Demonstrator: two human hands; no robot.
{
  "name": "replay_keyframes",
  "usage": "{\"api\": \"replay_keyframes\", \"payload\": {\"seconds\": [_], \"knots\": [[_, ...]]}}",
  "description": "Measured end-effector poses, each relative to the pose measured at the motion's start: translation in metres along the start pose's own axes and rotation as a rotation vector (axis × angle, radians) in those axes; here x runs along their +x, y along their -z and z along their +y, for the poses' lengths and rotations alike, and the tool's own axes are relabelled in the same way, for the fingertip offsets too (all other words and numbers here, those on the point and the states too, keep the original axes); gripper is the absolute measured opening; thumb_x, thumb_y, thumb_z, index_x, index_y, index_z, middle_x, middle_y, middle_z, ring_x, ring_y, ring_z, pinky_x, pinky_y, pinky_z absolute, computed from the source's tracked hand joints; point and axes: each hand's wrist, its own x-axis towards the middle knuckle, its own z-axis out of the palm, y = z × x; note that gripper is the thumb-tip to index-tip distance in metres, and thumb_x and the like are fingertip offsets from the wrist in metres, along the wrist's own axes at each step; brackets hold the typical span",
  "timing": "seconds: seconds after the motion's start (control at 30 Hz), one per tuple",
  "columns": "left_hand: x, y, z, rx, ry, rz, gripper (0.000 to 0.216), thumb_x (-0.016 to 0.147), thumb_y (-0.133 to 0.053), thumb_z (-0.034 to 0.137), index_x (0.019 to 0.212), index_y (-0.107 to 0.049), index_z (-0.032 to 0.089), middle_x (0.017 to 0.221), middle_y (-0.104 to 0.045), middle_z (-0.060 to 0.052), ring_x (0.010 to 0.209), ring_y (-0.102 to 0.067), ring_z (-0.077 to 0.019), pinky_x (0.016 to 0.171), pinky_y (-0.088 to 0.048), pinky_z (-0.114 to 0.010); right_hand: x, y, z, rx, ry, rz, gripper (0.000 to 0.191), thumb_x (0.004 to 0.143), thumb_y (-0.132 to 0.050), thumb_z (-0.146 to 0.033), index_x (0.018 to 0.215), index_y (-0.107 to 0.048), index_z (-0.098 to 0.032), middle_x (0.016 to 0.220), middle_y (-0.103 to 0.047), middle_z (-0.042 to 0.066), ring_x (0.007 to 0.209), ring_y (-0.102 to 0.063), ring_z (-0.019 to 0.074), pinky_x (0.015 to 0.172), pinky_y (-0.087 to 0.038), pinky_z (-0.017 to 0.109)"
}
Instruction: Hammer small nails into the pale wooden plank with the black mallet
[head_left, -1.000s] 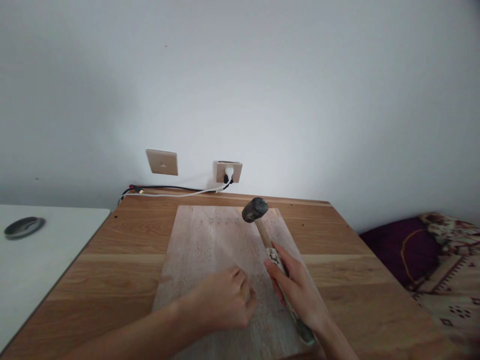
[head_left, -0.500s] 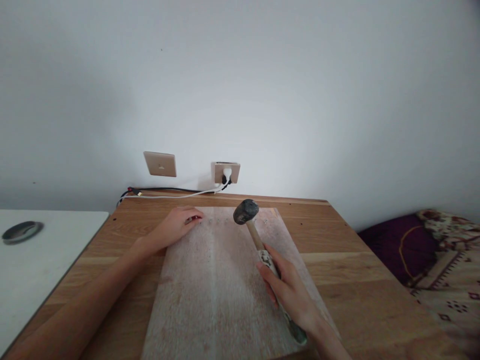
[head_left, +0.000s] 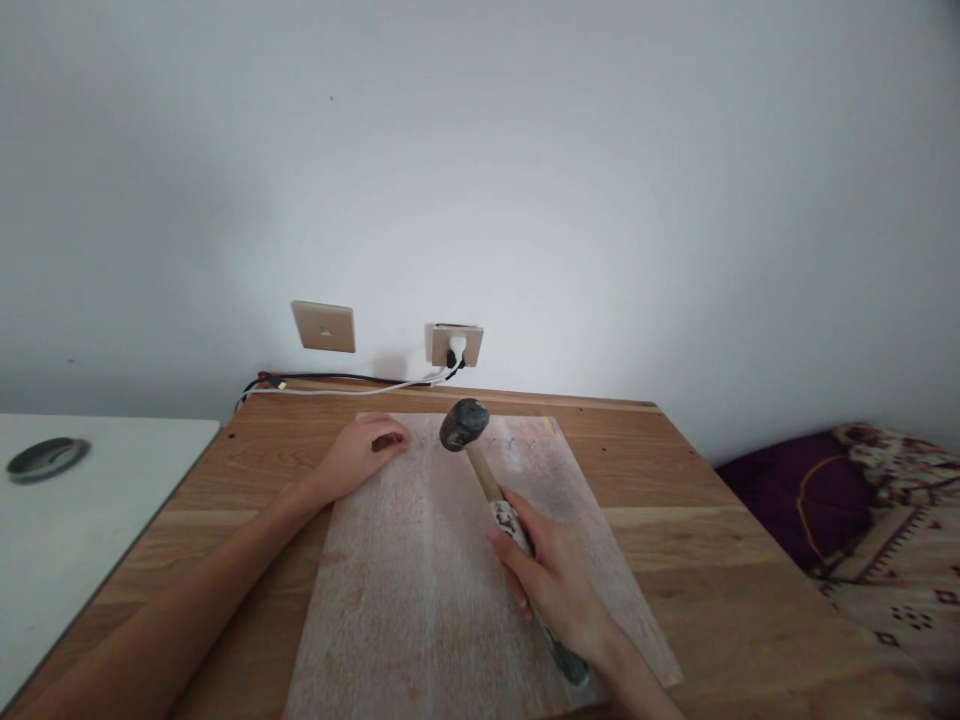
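Observation:
My right hand (head_left: 551, 570) is wrapped around the patterned grip of a mallet (head_left: 464, 424) with a dark, stubby head and a pale wooden neck. The mallet's head hangs over the far part of a whitish, worn wooden board (head_left: 382, 600). At the board's far left corner, my left hand (head_left: 367, 450) rests with thumb and fingertips pinched together. Whatever may be between those fingertips is too small to make out. Several tiny nail-like bits (head_left: 512, 442) run in a row along the board's far edge, partly hidden by the mallet head.
The board lies on a brown wooden table (head_left: 660, 540) against a white wall. White and black cables (head_left: 352, 391) run along the back edge to a wall socket (head_left: 471, 347). A white table (head_left: 90, 530) stands at left, with purple and patterned fabric (head_left: 817, 490) at right.
The mallet and my right hand have moved to the left, bringing the head nearer my left hand. My left hand stays at the board's far left corner.

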Motion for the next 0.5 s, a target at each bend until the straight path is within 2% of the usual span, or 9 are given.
{"api": "replay_keyframes", "payload": {"seconds": [0.13,0.27,0.4,0.5], "knots": [[0.0,0.0,0.002,-0.069,0.092,0.012,0.028,0.086,-0.061,0.038,0.107,-0.068,0.022,0.089,-0.076,-0.002,0.081,-0.069,-0.0193,0.078,-0.053,-0.03,0.014,-0.013,-0.012,-0.047,0.043,-0.07,0.049,0.097,-0.05,-0.042,0.141,-0.05,-0.019,0.053,-0.045,-0.009,0.04,-0.044,0.0095,0.038,-0.037,0.019],[0.0,0.0,-0.001,-0.074,0.121,0.034,0.022,0.082,-0.06,0.036,0.096,-0.068,0.021,0.1,-0.076,-0.005,0.083,-0.071,-0.0211,0.078,-0.054,-0.031,0.025,-0.023,-0.019,-0.113,0.127,-0.1,0.041,0.098,-0.051,-0.036,0.135,-0.054,-0.019,0.058,-0.046,-0.008,0.044,-0.044,0.0084,0.043,-0.035,0.02],[0.0,-0.003,-0.007,-0.073,0.171,0.048,0.039,0.077,-0.061,0.032,0.114,-0.065,0.02,0.093,-0.077,-0.004,0.086,-0.072,-0.0247,0.08,-0.055,-0.033,0.029,-0.026,-0.022,-0.168,0.174,-0.11,0.033,0.097,-0.051,-0.032,0.127,-0.059,-0.018,0.06,-0.05,-0.007,0.051,-0.049,0.0102,0.048,-0.036,0.021],[0.0,-0.003,-0.008,-0.058,0.175,0.055,0.041,0.075,-0.061,0.03,0.115,-0.066,0.02,0.091,-0.076,-0.004,0.084,-0.072,-0.0247,0.079,-0.054,-0.033,0.031,-0.026,-0.023,-0.18,0.231,-0.078,0.028,0.096,-0.053,-0.03,0.12,-0.062,-0.019,0.068,-0.056,-0.004,0.059,-0.053,0.0111,0.052,-0.038,0.021]]}}
